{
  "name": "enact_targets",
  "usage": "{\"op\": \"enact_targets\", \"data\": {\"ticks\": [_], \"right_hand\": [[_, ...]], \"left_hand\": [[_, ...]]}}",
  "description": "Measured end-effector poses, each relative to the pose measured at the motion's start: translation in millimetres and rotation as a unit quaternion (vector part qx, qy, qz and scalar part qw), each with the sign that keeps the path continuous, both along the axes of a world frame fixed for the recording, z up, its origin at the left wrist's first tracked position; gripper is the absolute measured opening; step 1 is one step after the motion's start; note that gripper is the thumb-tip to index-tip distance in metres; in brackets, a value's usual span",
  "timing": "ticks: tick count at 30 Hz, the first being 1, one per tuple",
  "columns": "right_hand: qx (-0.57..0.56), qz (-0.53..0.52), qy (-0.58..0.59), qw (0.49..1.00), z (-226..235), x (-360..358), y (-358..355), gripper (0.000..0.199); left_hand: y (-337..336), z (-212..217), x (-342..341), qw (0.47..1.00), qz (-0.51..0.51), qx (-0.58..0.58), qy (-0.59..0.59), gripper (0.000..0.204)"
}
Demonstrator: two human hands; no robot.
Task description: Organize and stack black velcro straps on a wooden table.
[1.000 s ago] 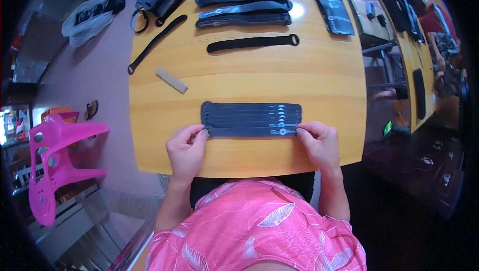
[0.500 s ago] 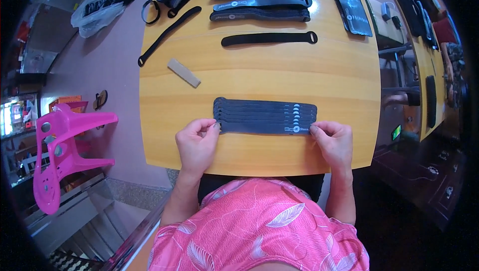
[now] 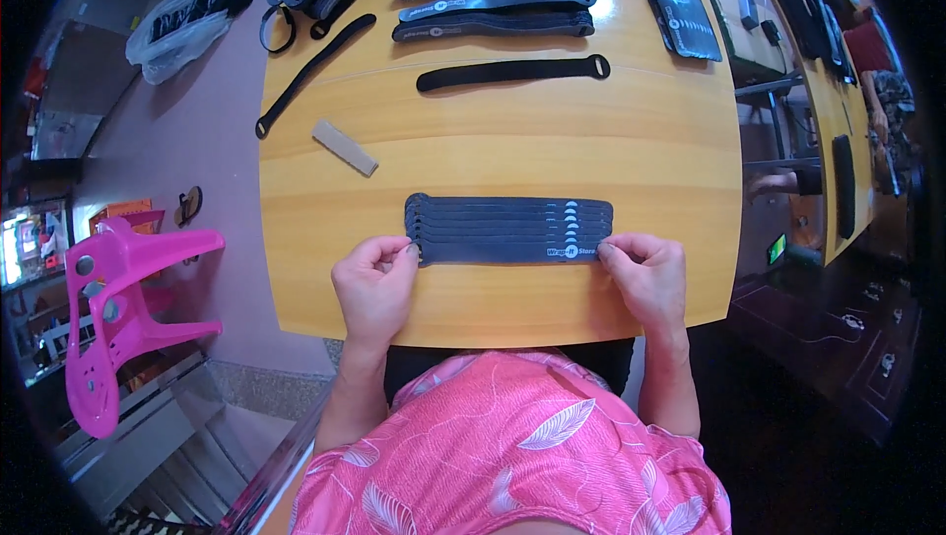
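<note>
Near the front edge of the wooden surface [image 3: 498, 308], a fanned row of black straps [image 3: 493, 221] lies crosswise, its rounded ends at the left and pale prints toward the right. The left hand [image 3: 374, 284] pinches the left end of the nearest strap [image 3: 483, 251] between thumb and fingers, and the right hand [image 3: 647, 279] pinches its other end. A second ago the two nearest straps both showed their prints whole; now the nearest one overlaps its neighbour further, so that only its own print shows in full and those behind appear as half-circles. Both hands have kept their pinch throughout.

Beyond the row, a short grey-beige strip [image 3: 345, 148] lies slanted, with a loose black strap [image 3: 512, 74] to its right and a diagonal strap [image 3: 315, 74] above and to its left. Strap bundles [image 3: 493, 5] are stacked at the far side, near a dark glossy packet [image 3: 678, 8] on the right. These lie as before, though the whole view has shifted slightly.

To the left, a pink plastic stool [image 3: 128, 249] is tipped on its side and a clear plastic bag [image 3: 177, 42] sits farther off. To the right stands another table [image 3: 865, 141], with another person's hand [image 3: 774, 183] near it.
</note>
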State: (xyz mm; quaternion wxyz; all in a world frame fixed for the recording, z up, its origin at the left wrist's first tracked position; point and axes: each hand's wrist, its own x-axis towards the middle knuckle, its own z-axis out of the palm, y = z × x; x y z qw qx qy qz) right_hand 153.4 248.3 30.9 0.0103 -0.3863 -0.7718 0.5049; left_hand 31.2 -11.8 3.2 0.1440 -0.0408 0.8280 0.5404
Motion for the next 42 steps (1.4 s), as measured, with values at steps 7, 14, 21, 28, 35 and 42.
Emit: {"op": "enact_targets", "data": {"ticks": [7, 14, 21, 28, 35, 42], "right_hand": [[0.019, 0.021, 0.025, 0.999, 0.1, -1.6, -1.8, 0.016], [0.047, 0.032, 0.04, 0.998, -4.3, 1.0, -1.5, 0.014], [0.06, 0.016, 0.019, 0.998, -1.6, -0.8, -3.8, 0.015], [0.084, 0.028, 0.027, 0.996, -1.4, -1.0, -4.6, 0.015], [0.089, 0.034, 0.02, 0.995, -2.0, -1.5, -5.2, 0.015], [0.105, 0.037, 0.027, 0.993, -2.1, -1.4, -6.3, 0.014]], "left_hand": [[-4.1, -3.4, -2.5, 1.0, 0.003, -0.003, 0.001, 0.007], [1.4, 2.9, -2.8, 1.0, 0.003, 0.012, -0.013, 0.005], [2.4, 2.6, -2.0, 1.0, 0.008, 0.004, -0.009, 0.006], [0.8, -0.5, -1.8, 1.0, -0.001, -0.007, 0.005, 0.007], [0.8, -0.2, -2.1, 1.0, 0.0, 0.001, 0.002, 0.006], [-1.1, -3.0, -1.4, 1.0, 0.001, 0.007, 0.003, 0.007]]}}
